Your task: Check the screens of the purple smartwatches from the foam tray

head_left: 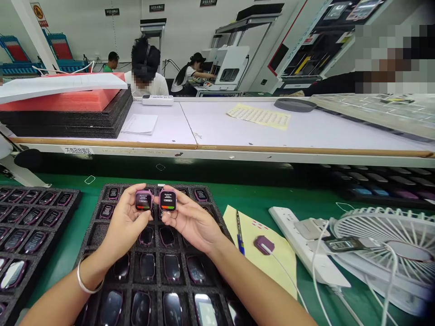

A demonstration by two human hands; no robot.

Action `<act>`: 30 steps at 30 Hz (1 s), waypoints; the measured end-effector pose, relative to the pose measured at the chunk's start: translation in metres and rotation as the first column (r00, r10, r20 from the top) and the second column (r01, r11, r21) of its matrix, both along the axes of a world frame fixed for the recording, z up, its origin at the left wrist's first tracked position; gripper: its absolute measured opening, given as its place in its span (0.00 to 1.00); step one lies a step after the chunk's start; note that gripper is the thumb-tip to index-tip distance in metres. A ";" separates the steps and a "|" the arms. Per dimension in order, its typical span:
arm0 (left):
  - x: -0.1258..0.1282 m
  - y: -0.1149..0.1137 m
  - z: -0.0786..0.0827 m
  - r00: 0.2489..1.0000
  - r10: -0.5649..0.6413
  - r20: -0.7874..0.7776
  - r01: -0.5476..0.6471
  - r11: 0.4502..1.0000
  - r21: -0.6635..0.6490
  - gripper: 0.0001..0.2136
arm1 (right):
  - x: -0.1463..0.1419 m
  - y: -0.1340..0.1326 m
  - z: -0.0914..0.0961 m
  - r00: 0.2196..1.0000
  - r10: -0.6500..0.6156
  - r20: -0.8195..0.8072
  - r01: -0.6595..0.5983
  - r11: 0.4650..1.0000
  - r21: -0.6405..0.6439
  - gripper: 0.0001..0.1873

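Observation:
My left hand [127,219] grips a purple smartwatch [143,200] between thumb and fingers, its lit screen facing me. In my right hand [195,222] is another purple smartwatch [168,201], held close beside the first. Both screens show white text with a red and green strip at the bottom; the text is too small to read. Below them lies a black foam tray [93,235] with rows of purple watch bodies in its pockets. Most screens there are dark, while several near the far edge show text. My forearms cover part of the tray.
Another foam tray [76,199] of watches lies left. To the right are yellow paper [285,253], a pen [239,233], a purple charger [264,245], a white power strip [292,226] and a white fan [384,244] with cables. A raised white shelf [204,117] spans the back; people sit beyond it.

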State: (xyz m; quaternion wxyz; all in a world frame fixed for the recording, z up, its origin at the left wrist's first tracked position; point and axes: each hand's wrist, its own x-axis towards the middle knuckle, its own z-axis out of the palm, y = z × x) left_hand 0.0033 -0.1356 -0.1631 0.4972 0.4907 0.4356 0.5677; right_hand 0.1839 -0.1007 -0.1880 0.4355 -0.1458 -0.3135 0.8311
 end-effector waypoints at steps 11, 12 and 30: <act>0.000 0.007 -0.004 0.981 -0.030 0.192 0.071 0.975 -0.212 0.25 | -0.004 0.009 -0.015 0.985 -0.166 0.050 0.166 0.986 0.012 0.20; -0.001 0.007 -0.004 0.980 -0.028 0.199 0.071 0.974 -0.213 0.26 | -0.004 0.008 -0.015 0.983 -0.174 0.058 0.172 0.985 0.028 0.21; -0.004 0.005 -0.008 0.964 -0.084 0.251 0.133 0.974 -0.186 0.21 | -0.004 -0.001 -0.013 0.960 -0.237 0.151 0.209 0.961 0.180 0.20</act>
